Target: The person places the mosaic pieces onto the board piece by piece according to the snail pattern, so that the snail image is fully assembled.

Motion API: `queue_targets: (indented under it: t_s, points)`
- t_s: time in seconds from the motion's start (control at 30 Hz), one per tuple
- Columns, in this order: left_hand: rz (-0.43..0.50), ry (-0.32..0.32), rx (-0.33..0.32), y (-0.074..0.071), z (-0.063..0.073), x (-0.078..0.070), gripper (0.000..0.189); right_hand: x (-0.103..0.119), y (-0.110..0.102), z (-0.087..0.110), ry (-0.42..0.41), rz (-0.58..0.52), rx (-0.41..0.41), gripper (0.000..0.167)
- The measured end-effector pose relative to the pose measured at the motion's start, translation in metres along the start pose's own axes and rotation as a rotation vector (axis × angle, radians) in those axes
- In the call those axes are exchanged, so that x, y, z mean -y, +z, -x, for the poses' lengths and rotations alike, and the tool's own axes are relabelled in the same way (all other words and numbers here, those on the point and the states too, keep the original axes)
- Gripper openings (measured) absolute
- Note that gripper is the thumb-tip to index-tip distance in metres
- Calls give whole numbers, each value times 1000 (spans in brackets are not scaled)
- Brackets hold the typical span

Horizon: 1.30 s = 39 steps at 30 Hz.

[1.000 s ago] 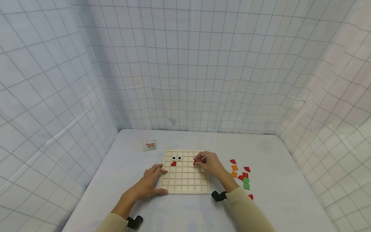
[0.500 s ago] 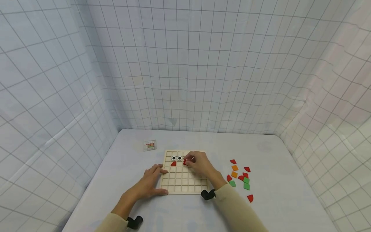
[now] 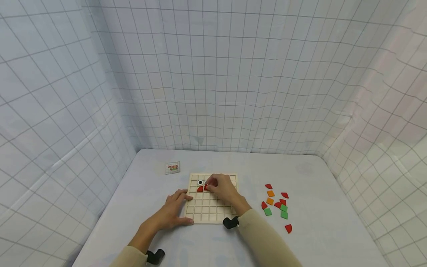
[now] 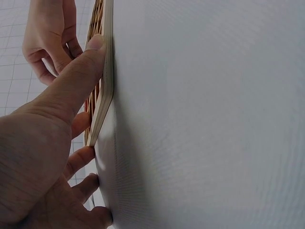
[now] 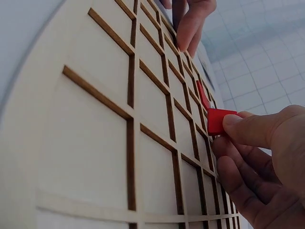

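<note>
A pale wooden grid board (image 3: pixel 210 207) lies flat on the table. My left hand (image 3: pixel 171 211) rests at its left side, fingers spread, with the thumb on the near edge and fingertips on the left edge. Between thumb and fingers my right hand (image 3: pixel 222 188) pinches a red tile (image 5: pixel 218 121) over the board's upper left cells. Just left of it, a red quarter-circle tile (image 3: pixel 200 189) sits in a cell. Above that is a round eye tile (image 3: pixel 200 182); the second eye tile is mostly hidden behind my right fingers.
Right of the board lie loose tiles: several red ones (image 3: pixel 288 228), two orange squares (image 3: pixel 270 193) and green squares (image 3: pixel 268 211). A small picture card (image 3: pixel 172 167) lies behind the board to the left. White grid-patterned curtains (image 3: pixel 213 92) stand around the table.
My right hand has moved left across the board with the red tile, from the right-hand columns to beside the placed red tile. The left hand has stayed still.
</note>
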<state>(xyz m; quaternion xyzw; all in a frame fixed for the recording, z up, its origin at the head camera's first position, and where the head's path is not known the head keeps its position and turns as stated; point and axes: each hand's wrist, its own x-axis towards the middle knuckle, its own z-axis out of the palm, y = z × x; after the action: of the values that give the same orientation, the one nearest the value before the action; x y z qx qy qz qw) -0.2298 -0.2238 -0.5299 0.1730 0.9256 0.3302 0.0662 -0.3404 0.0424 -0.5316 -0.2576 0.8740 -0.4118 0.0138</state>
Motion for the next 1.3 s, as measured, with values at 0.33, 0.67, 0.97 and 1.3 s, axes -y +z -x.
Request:
queue_targets:
  t_s: [0.33,0.67,0.97,1.3]
  points:
    - [-5,-10,7,-1,0,-1,83,3,2,0,37,18,13,7]
    - [-12,-15,6,0,-1,-1,84,6,3,-2,56,39,6,7]
    - [-16,-3,5,0,-1,1,83,5,5,-2,50,67,10,10]
    - [-24,-18,1,1,-2,-1,84,6,2,2,22,104,24,8]
